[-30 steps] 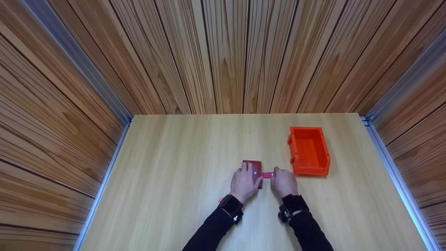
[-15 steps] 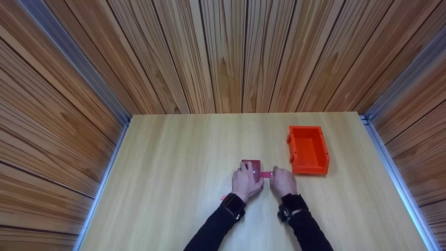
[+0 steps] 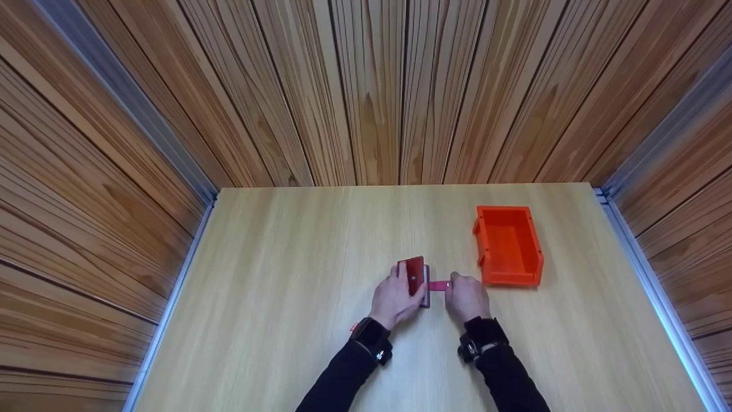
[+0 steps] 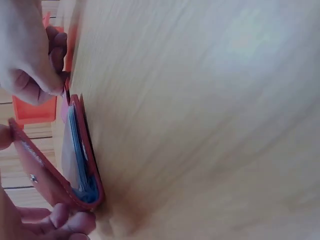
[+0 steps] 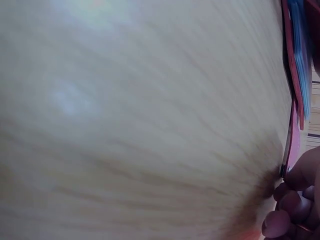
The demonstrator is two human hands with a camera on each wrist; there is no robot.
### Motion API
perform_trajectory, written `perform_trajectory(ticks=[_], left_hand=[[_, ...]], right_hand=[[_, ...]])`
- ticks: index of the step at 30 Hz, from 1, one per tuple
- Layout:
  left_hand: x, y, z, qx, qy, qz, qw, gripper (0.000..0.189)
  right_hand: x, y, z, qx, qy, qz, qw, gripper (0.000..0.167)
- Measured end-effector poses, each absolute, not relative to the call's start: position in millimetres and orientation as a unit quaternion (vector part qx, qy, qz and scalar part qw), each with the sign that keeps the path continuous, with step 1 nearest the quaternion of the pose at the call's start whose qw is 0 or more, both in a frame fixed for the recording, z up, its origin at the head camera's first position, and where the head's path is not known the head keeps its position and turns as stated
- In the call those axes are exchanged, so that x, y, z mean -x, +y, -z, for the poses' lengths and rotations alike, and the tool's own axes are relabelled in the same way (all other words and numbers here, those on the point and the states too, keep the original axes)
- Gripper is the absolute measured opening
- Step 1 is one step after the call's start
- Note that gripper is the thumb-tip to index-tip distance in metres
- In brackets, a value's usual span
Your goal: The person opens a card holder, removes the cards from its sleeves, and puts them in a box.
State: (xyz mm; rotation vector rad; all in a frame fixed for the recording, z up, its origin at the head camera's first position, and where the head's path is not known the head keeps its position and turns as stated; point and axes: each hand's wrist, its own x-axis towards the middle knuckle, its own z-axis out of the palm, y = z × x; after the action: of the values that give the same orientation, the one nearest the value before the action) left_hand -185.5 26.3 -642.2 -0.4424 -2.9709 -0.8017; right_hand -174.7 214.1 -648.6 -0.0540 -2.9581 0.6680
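Note:
A dark red card wallet [image 3: 416,274] lies on the table with its cover raised partway. Clear and bluish card sleeves [image 4: 79,150] show between the cover and the back in the left wrist view. My left hand [image 3: 394,298] holds the lifted cover, thumb at its free edge and fingers near the spine. A metal snap [image 4: 33,178] sits on that cover. From the wallet's right side a pink-red strap [image 3: 439,285] sticks out. Its end is pinched between thumb and finger of my right hand [image 3: 466,296], close over the tabletop.
An orange-red open bin [image 3: 509,246] stands on the table just beyond and right of my right hand. Wood-panelled walls [image 3: 377,91] rise behind and at both sides of the light wooden table [image 3: 286,257], with metal rails along the side edges.
The wallet's cover has come up from lying flat, and its sleeves now show. My left hand has shifted slightly left with it. My right hand keeps its pinch on the strap.

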Motion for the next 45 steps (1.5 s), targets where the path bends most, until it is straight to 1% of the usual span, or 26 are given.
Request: perform_trajectory(ticks=[6,8,17,24,34,38,45], left_hand=[[183.8,13.8,641.6,0.137,-0.939,0.314,-0.010,0.066],[184.0,9.0,642.2,0.135,-0.935,0.329,-0.012,0.064],[185.9,-14.3,642.6,0.125,-0.924,0.358,0.034,0.056],[190.2,-31.4,643.2,0.089,-0.927,0.362,0.034,0.052],[188.0,-46.6,659.0,0.094,-0.950,0.289,0.068,0.055],[188.2,-49.7,662.7,0.093,-0.963,0.244,0.066,0.053],[191.0,-50.7,665.8,0.104,-0.973,0.192,0.072,0.051]], right_hand=[[175.4,213.9,646.9,0.026,-0.976,-0.215,0.037,0.011],[175.8,214.0,646.8,0.027,-0.976,-0.215,0.031,0.012],[176.5,214.3,644.6,0.023,-0.977,-0.210,0.028,0.012],[178.3,214.9,644.6,0.030,-0.977,-0.212,0.013,0.013],[174.8,215.6,647.1,0.025,-0.975,-0.217,0.030,0.013],[175.1,215.8,647.5,0.020,-0.976,-0.213,0.043,0.012],[177.2,217.5,647.7,0.028,-0.976,-0.212,0.040,0.015]])
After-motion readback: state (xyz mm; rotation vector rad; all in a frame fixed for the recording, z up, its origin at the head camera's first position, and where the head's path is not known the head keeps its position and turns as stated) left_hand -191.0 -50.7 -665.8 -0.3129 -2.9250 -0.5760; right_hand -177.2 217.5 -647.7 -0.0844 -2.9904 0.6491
